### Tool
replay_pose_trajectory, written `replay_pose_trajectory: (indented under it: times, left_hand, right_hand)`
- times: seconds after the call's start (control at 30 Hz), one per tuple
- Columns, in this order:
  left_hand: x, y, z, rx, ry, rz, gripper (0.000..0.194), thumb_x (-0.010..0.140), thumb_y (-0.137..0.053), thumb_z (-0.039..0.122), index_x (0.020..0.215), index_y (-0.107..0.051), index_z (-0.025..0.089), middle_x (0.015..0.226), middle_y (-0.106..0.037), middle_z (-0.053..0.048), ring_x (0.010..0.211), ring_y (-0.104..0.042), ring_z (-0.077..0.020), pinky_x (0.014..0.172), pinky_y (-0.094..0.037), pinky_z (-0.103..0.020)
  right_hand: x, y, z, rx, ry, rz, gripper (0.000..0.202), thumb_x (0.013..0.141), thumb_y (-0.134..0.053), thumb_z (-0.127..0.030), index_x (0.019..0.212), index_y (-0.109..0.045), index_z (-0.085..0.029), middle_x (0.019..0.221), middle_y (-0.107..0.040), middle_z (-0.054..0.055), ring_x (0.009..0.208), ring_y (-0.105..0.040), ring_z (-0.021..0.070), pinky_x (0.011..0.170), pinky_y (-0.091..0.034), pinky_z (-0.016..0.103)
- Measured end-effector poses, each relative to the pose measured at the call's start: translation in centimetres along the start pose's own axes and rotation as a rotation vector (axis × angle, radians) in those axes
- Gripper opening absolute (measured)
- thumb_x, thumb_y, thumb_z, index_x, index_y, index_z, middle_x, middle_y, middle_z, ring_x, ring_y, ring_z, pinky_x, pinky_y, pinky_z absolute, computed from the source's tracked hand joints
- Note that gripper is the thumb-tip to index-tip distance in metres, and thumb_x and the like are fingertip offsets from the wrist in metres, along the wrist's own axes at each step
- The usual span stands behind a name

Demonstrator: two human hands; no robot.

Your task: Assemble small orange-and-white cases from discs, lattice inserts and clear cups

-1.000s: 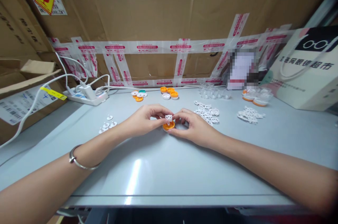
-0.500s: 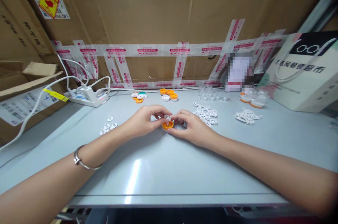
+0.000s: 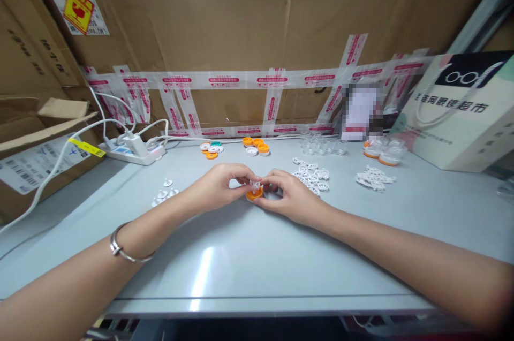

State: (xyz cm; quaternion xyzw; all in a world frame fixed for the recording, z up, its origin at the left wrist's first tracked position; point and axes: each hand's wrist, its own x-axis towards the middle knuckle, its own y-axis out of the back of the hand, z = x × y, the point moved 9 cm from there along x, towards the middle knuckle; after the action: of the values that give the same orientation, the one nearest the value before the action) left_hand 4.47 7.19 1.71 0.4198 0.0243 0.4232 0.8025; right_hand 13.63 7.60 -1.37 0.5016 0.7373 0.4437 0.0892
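Note:
An orange round cup (image 3: 254,195) rests on the grey table between my hands. My right hand (image 3: 295,196) grips its right side with thumb and fingers. Just over the cup, a small white openwork part (image 3: 254,184) is pinched in the fingers of my left hand (image 3: 220,186), its lower end at the cup's opening. Right of my hands lies a pile of white openwork pieces (image 3: 311,174). Several white discs with pegs (image 3: 163,195) lie left, beside my left forearm.
Behind my hands sit orange and white cups (image 3: 252,151), coloured discs (image 3: 211,149) and clear cups (image 3: 321,144). A white power strip (image 3: 138,154) stands back left. More white pieces (image 3: 374,177) and a paper bag (image 3: 453,121) are right.
The white openwork part in my left hand sits slightly lower against the orange cup. The whole view has shifted slightly; my right hand keeps its hold on the cup.

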Motion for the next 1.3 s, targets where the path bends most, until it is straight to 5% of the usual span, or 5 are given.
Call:
replay_pose_trajectory:
  times: [0.47, 1.3]
  left_hand:
    - [-0.1, 0.1, -0.7, 0.036, 0.089, 0.099, 0.017, 0.079, -0.057, 0.025, 0.092, -0.065, 0.017, 0.088, -0.065, -0.003, 0.078, -0.057, -0.0126, 0.073, -0.046, -0.025]
    - [0.1, -0.2, -1.2, -0.064, 0.124, 0.051, 0.016, 0.075, -0.061, 0.027, 0.081, -0.065, 0.013, 0.078, -0.066, -0.004, 0.073, -0.058, -0.0122, 0.07, -0.046, -0.023]
  right_hand:
    - [0.0, 0.1, -0.2, -0.01, -0.004, -0.006, 0.026, 0.075, -0.059, -0.04, 0.09, -0.067, -0.02, 0.08, -0.057, 0.004, 0.077, -0.052, 0.0149, 0.069, -0.039, 0.026]
    - [0.0, 0.1, -0.3, 0.017, 0.008, -0.015, 0.023, 0.074, -0.06, -0.035, 0.092, -0.067, -0.021, 0.079, -0.057, 0.002, 0.074, -0.052, 0.013, 0.067, -0.039, 0.025]
